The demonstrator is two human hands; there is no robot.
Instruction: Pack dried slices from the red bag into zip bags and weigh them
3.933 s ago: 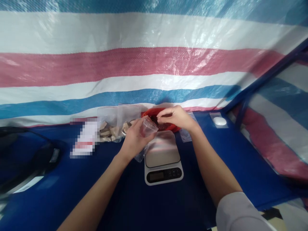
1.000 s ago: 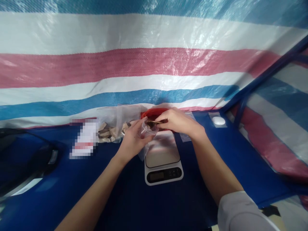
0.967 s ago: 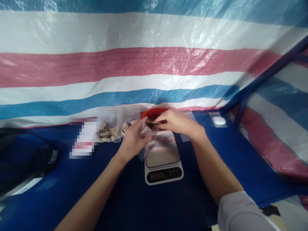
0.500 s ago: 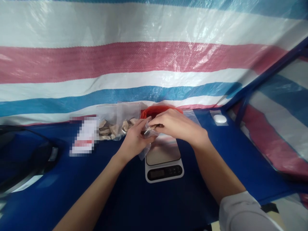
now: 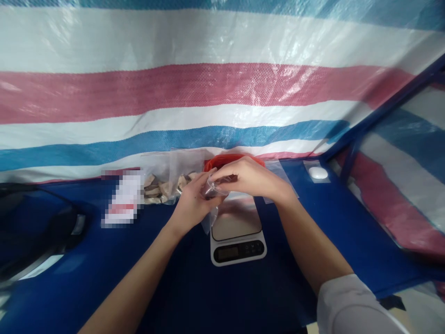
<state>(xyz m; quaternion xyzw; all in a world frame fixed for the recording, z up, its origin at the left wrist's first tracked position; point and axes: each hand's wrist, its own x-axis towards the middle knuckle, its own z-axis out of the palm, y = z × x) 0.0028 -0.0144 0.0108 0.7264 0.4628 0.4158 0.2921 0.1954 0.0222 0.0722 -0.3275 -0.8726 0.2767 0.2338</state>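
A clear plastic bag (image 5: pixel 212 188) is held up between my two hands, over the far left part of a white kitchen scale (image 5: pixel 236 228). My left hand (image 5: pixel 192 200) grips the bag from the left, thumb and fingers closed around it. My right hand (image 5: pixel 251 177) reaches across from the right with its fingers bent and pinched at the bag's mouth; whether a piece is also between them is hidden. Just behind the hands lies a red plastic bag (image 5: pixel 218 162). Two clear zip bags with brownish, sliced-looking pieces, a left bag (image 5: pixel 156 189) and a right bag (image 5: pixel 182 180), stand beside my left hand.
Flat clear bags (image 5: pixel 280 175) lie right of the scale on the blue tabletop (image 5: pixel 333 222). Farther right is a white oval object (image 5: pixel 317 173) on a small clear bag. A blurred-out white packet (image 5: pixel 123 197) and a black strapped item (image 5: pixel 41 227) are at left. Striped sheeting (image 5: pixel 208 83) hangs behind.
My right fingers have shifted slightly at the bag's mouth, and the brown piece seen by them earlier no longer shows. My left hand stays almost still; the view has moved slightly.
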